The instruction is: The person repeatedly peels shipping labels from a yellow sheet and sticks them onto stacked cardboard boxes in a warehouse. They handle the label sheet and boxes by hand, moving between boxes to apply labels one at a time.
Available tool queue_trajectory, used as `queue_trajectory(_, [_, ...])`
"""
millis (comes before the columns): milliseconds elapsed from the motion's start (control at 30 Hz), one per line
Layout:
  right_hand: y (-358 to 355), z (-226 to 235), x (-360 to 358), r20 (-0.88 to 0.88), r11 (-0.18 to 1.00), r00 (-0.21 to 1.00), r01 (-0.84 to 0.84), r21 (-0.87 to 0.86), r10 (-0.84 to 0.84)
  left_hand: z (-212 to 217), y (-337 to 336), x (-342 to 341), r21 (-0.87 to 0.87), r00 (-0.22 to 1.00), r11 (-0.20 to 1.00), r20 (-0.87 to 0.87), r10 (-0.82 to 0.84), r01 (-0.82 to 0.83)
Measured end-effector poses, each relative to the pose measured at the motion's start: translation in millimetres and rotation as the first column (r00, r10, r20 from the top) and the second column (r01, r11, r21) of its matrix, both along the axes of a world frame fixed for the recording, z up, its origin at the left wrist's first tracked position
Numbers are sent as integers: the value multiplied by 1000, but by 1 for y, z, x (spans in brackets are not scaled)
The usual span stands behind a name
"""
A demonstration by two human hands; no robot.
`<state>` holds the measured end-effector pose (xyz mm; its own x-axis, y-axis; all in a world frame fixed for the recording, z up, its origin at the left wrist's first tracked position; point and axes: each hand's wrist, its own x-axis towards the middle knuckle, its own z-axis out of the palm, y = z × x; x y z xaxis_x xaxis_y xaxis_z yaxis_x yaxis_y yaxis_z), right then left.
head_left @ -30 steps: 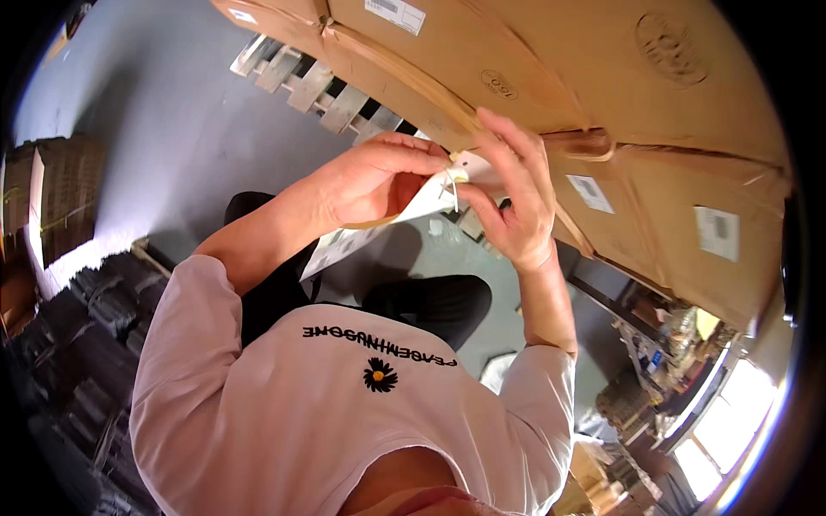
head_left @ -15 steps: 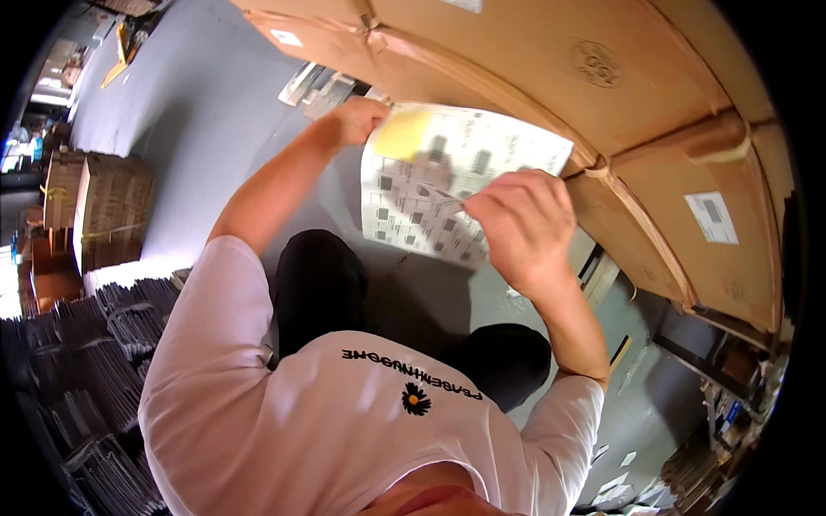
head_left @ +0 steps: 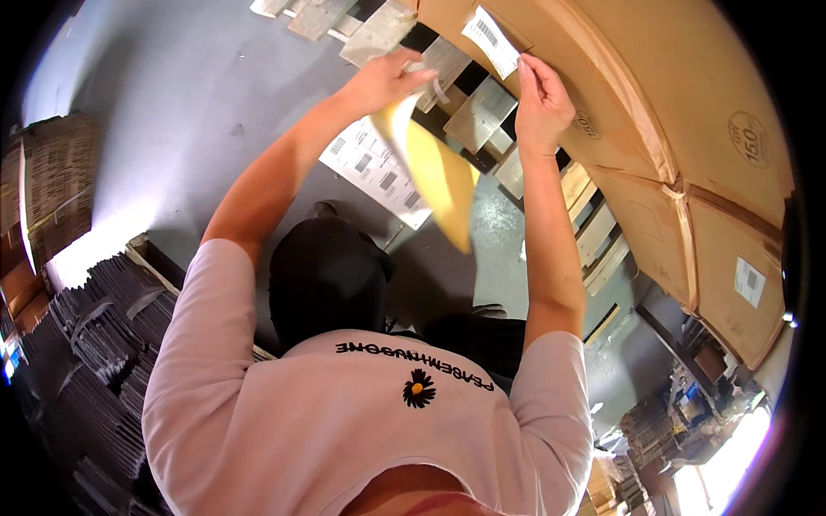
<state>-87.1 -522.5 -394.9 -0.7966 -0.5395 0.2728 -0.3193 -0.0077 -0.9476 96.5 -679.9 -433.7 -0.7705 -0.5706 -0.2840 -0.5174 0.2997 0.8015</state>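
My left hand (head_left: 387, 82) is closed on the top edge of a sheet of labels (head_left: 370, 163), printed with rows of dark blocks. The sheet hangs bent, its yellow part (head_left: 439, 176) folded over toward the right and smeared by motion. Up at the carton, my right hand (head_left: 544, 107) pinches the lower corner of a small white barcode label (head_left: 492, 41) between thumb and fingertip. That label lies against or just in front of a brown cardboard carton (head_left: 594, 43); how much of it touches I cannot tell.
More taped cartons (head_left: 731, 258) are stacked on the right, one bearing a white label (head_left: 749, 282). Below them are wooden pallets (head_left: 482, 112) on the grey floor. At lower left stand dark bundled sheets (head_left: 103, 353), with flat brown cardboard (head_left: 56, 181) behind.
My right hand has moved from the sheet up to the carton with a label. The sheet, still in my left hand, has folded and swung down. My view has shifted toward the cartons.
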Motion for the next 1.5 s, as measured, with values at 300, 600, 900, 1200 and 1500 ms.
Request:
queue_trajectory(300, [-10,-11,-7,-174,1000,985,17,-9,-19,-59,-26,-64,141,909,990,-412,58,1])
queue_trajectory(600, [-14,-17,-7,-128,997,989,69,-46,-74,-51,-18,-78,82,874,991,-466,135,-109])
queue_trajectory(900, [-17,-18,-7,-104,993,990,86,-85,-95,-58,-17,-84,95,830,989,-538,148,-114])
queue_trajectory(1200, [-23,-21,-5,-52,985,992,108,-134,-116,-50,-16,-95,146,848,972,-478,231,-183])
queue_trajectory(1500, [-24,-24,-2,-48,983,987,146,-107,-152,-39,-9,-98,129,831,957,-476,289,-259])
